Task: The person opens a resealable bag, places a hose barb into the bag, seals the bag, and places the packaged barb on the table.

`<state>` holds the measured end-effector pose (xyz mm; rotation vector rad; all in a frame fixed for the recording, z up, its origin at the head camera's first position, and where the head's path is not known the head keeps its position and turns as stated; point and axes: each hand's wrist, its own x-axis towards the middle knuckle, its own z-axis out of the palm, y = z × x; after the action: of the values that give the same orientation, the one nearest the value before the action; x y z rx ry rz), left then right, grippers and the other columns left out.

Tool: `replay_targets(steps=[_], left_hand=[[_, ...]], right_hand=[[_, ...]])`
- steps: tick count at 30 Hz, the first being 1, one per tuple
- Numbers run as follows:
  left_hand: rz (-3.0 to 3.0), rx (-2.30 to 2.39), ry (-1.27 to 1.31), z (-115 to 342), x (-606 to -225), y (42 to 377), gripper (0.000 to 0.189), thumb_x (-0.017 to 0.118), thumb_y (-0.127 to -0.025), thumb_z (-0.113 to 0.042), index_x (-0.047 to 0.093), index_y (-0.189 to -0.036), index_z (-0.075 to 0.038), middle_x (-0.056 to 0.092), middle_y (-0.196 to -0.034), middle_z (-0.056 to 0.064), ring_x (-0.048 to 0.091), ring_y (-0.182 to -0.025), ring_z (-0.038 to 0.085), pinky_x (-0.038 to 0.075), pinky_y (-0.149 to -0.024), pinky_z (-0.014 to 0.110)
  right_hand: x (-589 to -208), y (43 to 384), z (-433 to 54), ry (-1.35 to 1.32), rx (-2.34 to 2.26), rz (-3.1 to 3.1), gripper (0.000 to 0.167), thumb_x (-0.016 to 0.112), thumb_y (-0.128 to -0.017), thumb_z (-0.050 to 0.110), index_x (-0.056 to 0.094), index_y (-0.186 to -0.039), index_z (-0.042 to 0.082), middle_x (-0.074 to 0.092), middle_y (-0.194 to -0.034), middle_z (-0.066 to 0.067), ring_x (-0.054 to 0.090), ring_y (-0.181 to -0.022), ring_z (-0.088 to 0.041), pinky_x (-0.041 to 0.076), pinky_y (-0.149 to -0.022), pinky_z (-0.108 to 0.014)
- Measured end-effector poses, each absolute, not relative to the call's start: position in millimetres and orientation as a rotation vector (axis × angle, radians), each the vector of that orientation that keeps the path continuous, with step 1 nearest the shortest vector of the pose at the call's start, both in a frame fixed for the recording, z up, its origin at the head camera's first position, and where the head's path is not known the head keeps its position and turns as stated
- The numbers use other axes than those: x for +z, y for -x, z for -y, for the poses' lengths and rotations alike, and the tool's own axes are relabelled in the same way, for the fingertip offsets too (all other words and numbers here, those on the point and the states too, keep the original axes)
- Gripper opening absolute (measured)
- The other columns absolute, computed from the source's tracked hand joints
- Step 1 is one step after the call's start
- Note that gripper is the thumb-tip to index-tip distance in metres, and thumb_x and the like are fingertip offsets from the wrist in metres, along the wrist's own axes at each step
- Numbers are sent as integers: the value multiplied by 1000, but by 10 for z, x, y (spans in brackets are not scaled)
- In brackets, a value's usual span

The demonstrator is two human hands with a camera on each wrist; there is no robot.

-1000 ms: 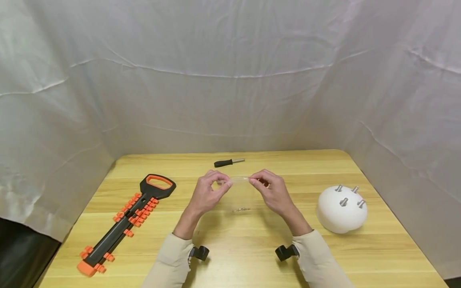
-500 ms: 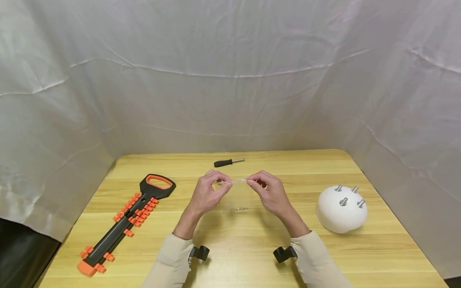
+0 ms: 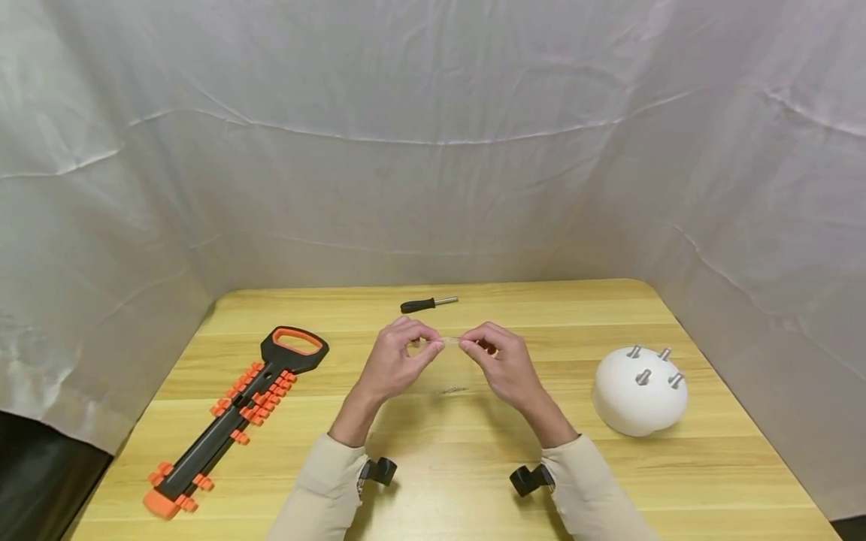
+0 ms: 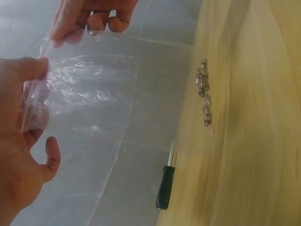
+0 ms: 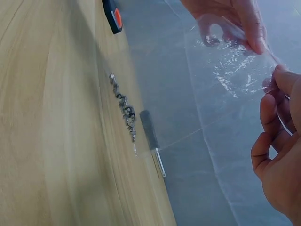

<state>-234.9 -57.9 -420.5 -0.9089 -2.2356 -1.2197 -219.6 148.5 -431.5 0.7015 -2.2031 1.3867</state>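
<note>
A clear plastic bag (image 4: 108, 80) hangs upright between both hands, with several small metal screws (image 4: 204, 92) gathered along its bottom. My left hand (image 3: 398, 359) pinches the bag's top edge between thumb and forefinger. On the same edge, a short way to the right, my right hand (image 3: 502, 362) pinches with thumb and fingertips. Both wrist views show the sheet stretched from the fingers down to the screws (image 5: 124, 107). From the head view the bag is nearly invisible, and whether its mouth is sealed I cannot tell.
Behind the hands lies a black-handled screwdriver (image 3: 428, 304). A black rack with orange clips (image 3: 230, 421) lies at the left. On the right sits a white rounded body (image 3: 636, 402) with several metal posts on top. Grey fabric (image 3: 433, 188) surrounds the wooden table (image 3: 446, 481).
My two hands have drawn closer together along the bag's top edge, the right one moving left and the left one slightly right. The bag's top looks narrower between them.
</note>
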Motion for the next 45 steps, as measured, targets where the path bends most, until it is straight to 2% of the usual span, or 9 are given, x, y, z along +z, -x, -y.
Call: replay_targets(steps=[4,10,16,25,32,38,45], left_hand=[[2220,-1156,961,543,-4191,2359,8,72,-87,-20,73,-86,-12,72,-83,-1,58,-74,22,44,-70,32],[2188,-1020,995,488,-4177,2365,8,72,-87,-22,74,-85,-14,72,-81,-3,58,-71,19,36,-68,26],[2163,-934,1018,447,-4184,2373,13,69,-89,-24,73,-84,-13,72,-80,-3,57,-68,18,32,-65,23],[2229,-918,990,511,-4219,2374,11,69,-90,-24,73,-86,-15,71,-80,-5,57,-69,20,36,-66,26],[2255,-898,940,692,-4205,2380,9,69,-89,-24,73,-85,-17,72,-83,-6,53,-71,13,37,-67,28],[2249,-929,899,745,-4202,2361,8,70,-88,-23,73,-86,-16,72,-82,-6,46,-68,9,35,-66,27],[2270,-999,867,799,-4214,2344,8,70,-88,-22,73,-88,-15,71,-83,-4,48,-70,15,37,-68,28]], right_hand=[[-4334,2195,-1477,-692,1381,2206,7,66,-91,14,72,-90,14,64,-78,4,53,-69,-7,47,-65,-23],[-4338,2186,-1465,-662,1394,2203,6,67,-90,15,72,-89,15,64,-77,6,51,-68,-6,46,-63,-23],[-4352,2187,-1459,-683,1378,2191,6,67,-90,12,72,-89,15,63,-76,6,49,-65,-7,44,-60,-22],[-4334,2159,-1487,-688,1284,2203,11,64,-93,19,70,-90,10,60,-76,6,47,-65,-6,41,-59,-22],[-4352,2175,-1626,-614,1289,2172,4,66,-91,11,70,-89,11,62,-78,4,49,-68,-6,41,-61,-22],[-4349,2177,-1619,-590,1323,2155,5,67,-90,9,70,-87,11,63,-77,3,49,-67,-6,42,-59,-22],[-4388,2179,-1613,-586,1377,2155,5,66,-91,10,70,-88,10,61,-76,2,48,-64,-7,41,-57,-23]])
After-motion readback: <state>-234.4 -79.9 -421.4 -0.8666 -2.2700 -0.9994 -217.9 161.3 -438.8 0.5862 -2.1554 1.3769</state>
